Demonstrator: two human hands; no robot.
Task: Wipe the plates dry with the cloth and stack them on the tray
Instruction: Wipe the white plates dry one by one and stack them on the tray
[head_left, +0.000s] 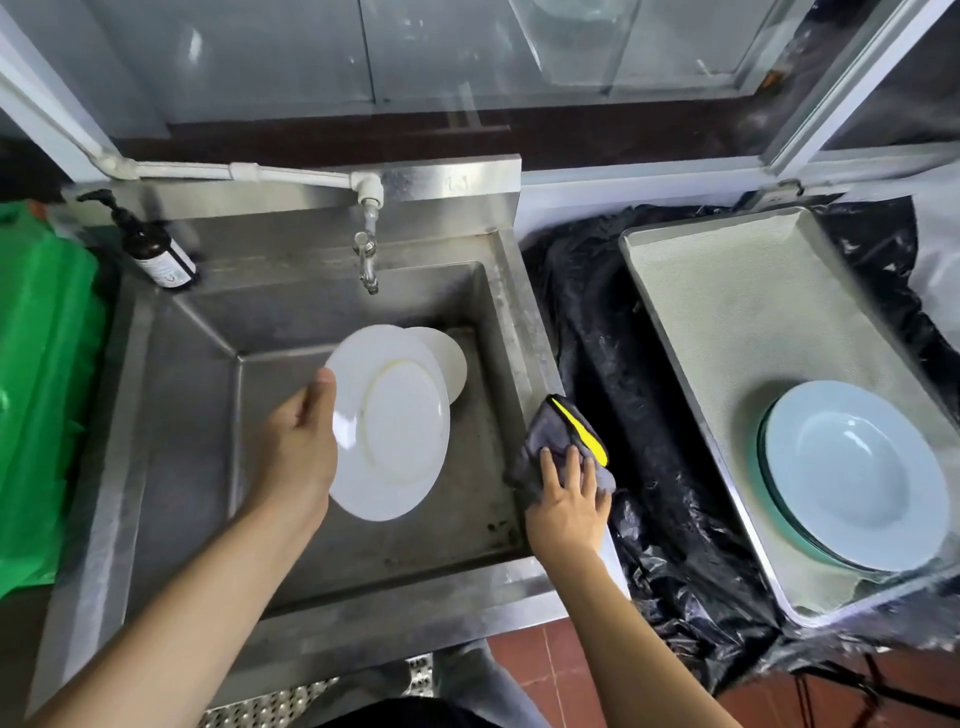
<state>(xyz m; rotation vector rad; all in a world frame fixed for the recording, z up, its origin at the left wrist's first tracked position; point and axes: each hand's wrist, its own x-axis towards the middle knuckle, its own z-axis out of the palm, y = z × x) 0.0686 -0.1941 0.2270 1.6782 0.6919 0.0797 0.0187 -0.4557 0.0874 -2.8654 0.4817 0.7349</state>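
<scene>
My left hand (298, 447) grips the left rim of a white plate (395, 431), holding it tilted above the steel sink (171, 395). Behind it a second white plate (451, 364) leans in the sink's far right corner, partly hidden. On the sink's right rim lies a grey cloth with a yellow stripe (558, 431), and my right hand (569, 501) rests on it with fingers spread. To the right, a grey tray (727, 291) holds a stack of pale blue deep plates (852, 473) in its near right corner.
A tap (366, 254) hangs over the back of the sink. A brown pump bottle (156, 249) stands at the back left rim. Green plastic (41, 374) lies at the left. Black plastic sheeting (623, 395) covers the surface under and around the tray.
</scene>
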